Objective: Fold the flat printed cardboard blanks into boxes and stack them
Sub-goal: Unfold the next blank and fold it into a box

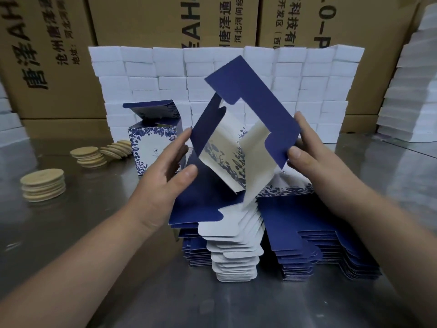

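Two hands, one held blank, one box

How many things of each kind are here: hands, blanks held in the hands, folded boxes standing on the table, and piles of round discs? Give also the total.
hands: 2 (left hand, right hand)
blank held in the hands: 1
folded box on the table: 1
piles of round discs: 3
total: 7

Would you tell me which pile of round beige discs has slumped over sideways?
The rightmost pile, beside the folded box: its discs lean fanned on edge, whereas the middle pile and left pile lie flat.
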